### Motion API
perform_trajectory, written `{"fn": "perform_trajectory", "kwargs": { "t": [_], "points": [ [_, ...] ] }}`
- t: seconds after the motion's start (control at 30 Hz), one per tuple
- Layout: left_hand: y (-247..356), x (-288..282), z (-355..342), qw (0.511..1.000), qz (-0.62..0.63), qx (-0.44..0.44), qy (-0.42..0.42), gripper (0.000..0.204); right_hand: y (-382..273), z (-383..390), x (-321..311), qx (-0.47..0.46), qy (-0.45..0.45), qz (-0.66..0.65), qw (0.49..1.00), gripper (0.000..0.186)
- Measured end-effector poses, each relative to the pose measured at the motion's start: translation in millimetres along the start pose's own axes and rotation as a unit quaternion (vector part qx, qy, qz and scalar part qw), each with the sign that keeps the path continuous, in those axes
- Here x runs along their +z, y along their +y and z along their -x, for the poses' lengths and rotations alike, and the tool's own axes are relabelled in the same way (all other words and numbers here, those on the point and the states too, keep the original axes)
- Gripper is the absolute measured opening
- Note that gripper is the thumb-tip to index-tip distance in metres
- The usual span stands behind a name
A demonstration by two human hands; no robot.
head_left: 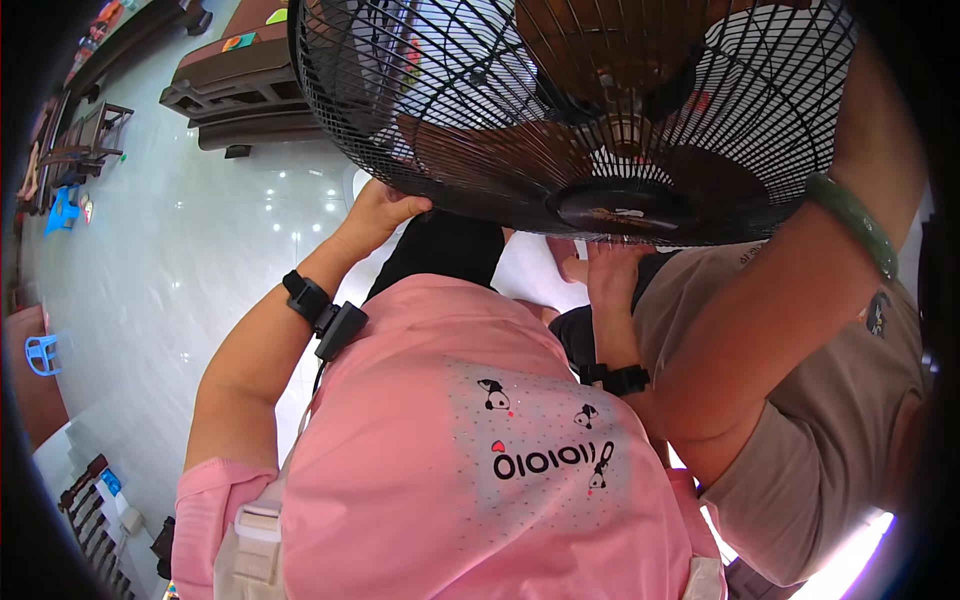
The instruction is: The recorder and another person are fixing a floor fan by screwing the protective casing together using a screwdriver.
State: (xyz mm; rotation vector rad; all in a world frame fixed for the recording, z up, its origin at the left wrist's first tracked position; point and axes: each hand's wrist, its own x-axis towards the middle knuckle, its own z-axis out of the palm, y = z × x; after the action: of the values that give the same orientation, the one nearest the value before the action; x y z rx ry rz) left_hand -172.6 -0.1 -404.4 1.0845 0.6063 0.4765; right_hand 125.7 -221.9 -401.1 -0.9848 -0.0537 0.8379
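A low brown wooden furniture piece [235, 98] stands on the glossy pale floor [150, 270], a small multicoloured item [238, 42] on its top. Left of this piece are a dark wooden chair [106, 128] and, farther left, a blue plastic stool [62, 210]; a lighter-blue plastic seat [42, 354] stands well apart from it.

- At the top I see the fan cage [365, 130] as thin dark wire, metal by its look.
- Behind it, blades [480, 155] look to me like smooth brown plastic.
- Upper left: bench [235, 85], dark wood, faint sheen.
- Left: floor [190, 250], smooth, glossy.
- Lower centre: shirt [390, 420], soft matt cloth.
- Lower left: buckle [258, 524], pale plastic.
- Right: bangle [853, 223], polished, smooth.
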Motion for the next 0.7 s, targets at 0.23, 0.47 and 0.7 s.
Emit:
{"fn": "perform_trajectory", "kwargs": {
  "t": [0.23,0.47,0.7],
  "points": [
    [9,12,-4,0.999,0.032,0.006,-0.007,0.058,1,-1,5,0.02,0.021,-0.126,0.992,0.065],
    [-3,12,-6,0.999,0.037,0.029,-0.028,0.061,15,-19,-46,0.009,-0.165,-0.152,0.974,0.065],
    [16,-3,2,0.986,0.0,0.163,0.043,0.085,44,-40,-92,-0.006,-0.132,-0.106,0.986,0.08]
  ]
}}
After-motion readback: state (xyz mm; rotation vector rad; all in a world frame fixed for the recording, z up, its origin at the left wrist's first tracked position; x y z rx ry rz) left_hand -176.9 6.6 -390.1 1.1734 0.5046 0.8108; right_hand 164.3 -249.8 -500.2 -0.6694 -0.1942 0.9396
